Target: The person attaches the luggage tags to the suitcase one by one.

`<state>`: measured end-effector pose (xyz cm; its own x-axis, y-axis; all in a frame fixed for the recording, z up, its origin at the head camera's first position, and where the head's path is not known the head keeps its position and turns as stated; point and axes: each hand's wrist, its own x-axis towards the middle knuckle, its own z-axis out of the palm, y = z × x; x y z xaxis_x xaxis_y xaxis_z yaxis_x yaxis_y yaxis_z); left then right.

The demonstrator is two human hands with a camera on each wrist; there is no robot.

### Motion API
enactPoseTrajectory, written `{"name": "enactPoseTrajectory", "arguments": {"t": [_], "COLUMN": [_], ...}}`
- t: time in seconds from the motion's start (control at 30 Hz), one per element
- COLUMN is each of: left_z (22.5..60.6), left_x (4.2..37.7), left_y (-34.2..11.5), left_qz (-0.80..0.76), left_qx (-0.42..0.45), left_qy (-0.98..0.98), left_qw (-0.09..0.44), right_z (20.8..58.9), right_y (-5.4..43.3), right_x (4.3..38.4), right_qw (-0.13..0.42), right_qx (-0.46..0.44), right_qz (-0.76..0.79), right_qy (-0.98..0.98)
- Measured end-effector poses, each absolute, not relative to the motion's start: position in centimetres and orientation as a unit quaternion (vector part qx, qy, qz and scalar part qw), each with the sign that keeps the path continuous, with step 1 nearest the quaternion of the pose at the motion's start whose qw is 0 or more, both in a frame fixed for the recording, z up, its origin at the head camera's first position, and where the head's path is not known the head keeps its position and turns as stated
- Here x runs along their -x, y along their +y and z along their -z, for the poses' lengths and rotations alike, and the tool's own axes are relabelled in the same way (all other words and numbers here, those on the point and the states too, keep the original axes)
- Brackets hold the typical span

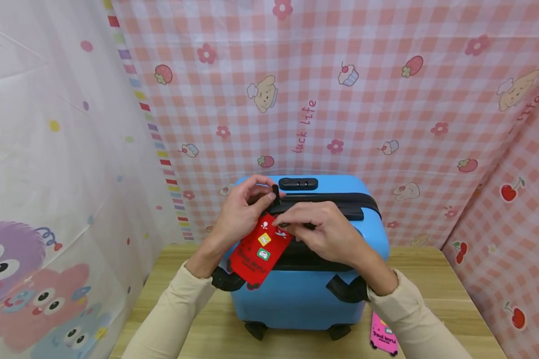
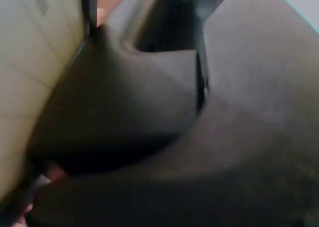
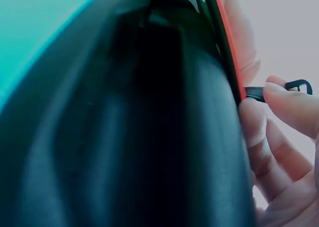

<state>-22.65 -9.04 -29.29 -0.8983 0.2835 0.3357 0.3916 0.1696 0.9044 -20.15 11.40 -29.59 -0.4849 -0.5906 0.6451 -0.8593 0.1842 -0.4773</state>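
Note:
A red luggage tag (image 1: 259,249) with small sticker-like pictures hangs slanted before the top of a blue suitcase (image 1: 296,299). My left hand (image 1: 242,207) pinches an upright piece of black strap (image 1: 276,191) between thumb and index finger, just above the tag. At the tag's upper right edge my right hand (image 1: 325,230) pinches the other part of the strap. Up close in the right wrist view, thumb and fingers grip this strap (image 3: 255,93), and a small black buckle (image 3: 299,86) sticks out past them. The suitcase's black top handle is partly hidden behind both hands.
The suitcase stands on a wood-grain table (image 1: 413,279) and has a black combination lock (image 1: 298,184) on top. A pink luggage tag (image 1: 383,335) lies at its lower right, partly under my right sleeve. Pink checked cloth (image 1: 323,75) hangs close behind.

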Motion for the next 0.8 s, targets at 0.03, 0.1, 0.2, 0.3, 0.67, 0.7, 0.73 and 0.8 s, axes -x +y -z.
{"name": "enactPoseTrajectory", "arguments": {"t": [0.03,0.1,0.2,0.3,0.67,0.7,0.73,0.8], "left_z": [29.3,29.3,29.4,29.5,29.5,29.5,29.5,29.4], "left_x": [22.7,22.7,22.6,22.5,22.4,22.4,22.4,22.4], "left_y": [-9.1,-9.1,-9.2,-9.2,-9.1,-9.1,-9.1,-9.1], "left_qz": [0.606,0.606,0.6,0.598,0.603,0.604,0.605,0.608], "left_qx": [0.223,0.224,0.22,0.212,0.22,0.222,0.221,0.222], "left_qy": [-0.762,-0.762,-0.767,-0.771,-0.765,-0.764,-0.763,-0.76], "left_qw": [0.044,0.046,0.052,0.055,0.056,0.059,0.061,0.062], "right_z": [29.5,29.2,28.8,28.7,28.9,28.9,28.9,28.9], "right_y": [11.3,11.0,10.6,10.3,10.5,10.5,10.5,10.5], "right_x": [20.3,20.5,20.8,21.3,21.4,21.4,21.4,21.4], "right_qw": [0.16,0.158,0.158,0.134,0.086,0.088,0.088,0.086], "right_qx": [-0.478,-0.468,-0.441,-0.413,-0.349,-0.346,-0.345,-0.343], "right_qz": [-0.417,-0.418,-0.426,-0.461,-0.554,-0.556,-0.559,-0.562], "right_qy": [-0.756,-0.763,-0.774,-0.774,-0.751,-0.75,-0.749,-0.748]}}
